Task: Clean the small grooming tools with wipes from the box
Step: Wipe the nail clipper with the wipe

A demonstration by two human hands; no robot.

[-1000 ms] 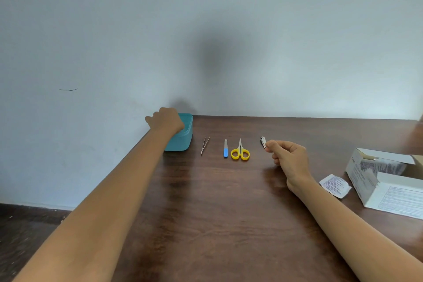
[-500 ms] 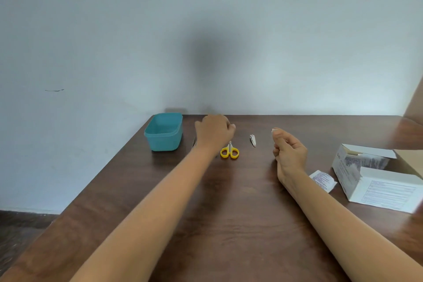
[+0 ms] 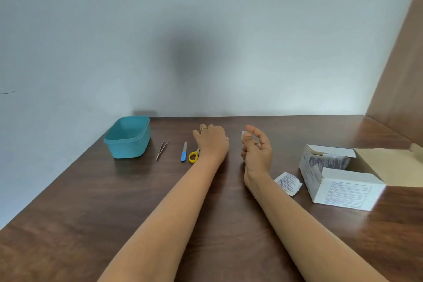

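Thin metal tweezers, a nail file with a blue handle and yellow-handled scissors lie in a row near the table's far edge. My left hand is knuckles-up just right of the scissors and covers part of them. Its fingertips point down to the table and are hidden, as is the nail clipper that lay there. My right hand is raised beside it and pinches a small white wipe between thumb and fingertips.
A teal plastic container stands at the far left of the brown table. An open white box of wipes sits at the right, with a torn wipe wrapper beside it. A wall runs behind the table.
My left hand moved from the teal container rightwards across the tools to the clipper's spot. My right hand let go of the clipper and lifted the wipe a little.
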